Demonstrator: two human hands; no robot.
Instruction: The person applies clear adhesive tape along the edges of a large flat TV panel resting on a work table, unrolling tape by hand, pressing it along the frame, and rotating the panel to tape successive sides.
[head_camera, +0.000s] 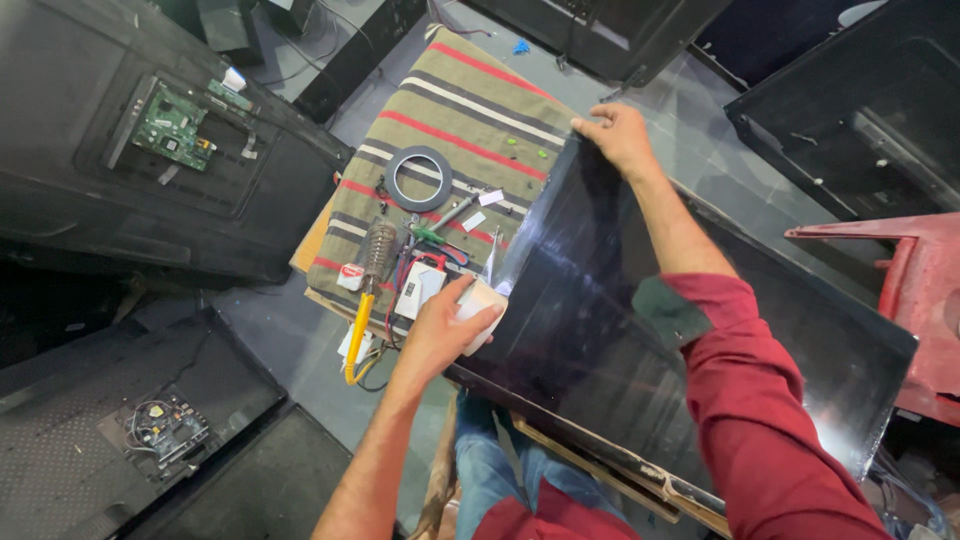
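On the striped cloth (470, 110) that covers the worktop, the left hand (440, 335) is curled around a folded white cloth pad (482, 312), pressing it on the near corner of the dark screen panel (620, 330). The right hand (620, 135) is closed over the panel's far corner, fingers wrapped on its edge. Beside the pad lie a small white rectangular packet (418, 288), a yellow-handled soldering iron (368, 290), a black tape roll (419, 178) and little white paper labels (491, 197).
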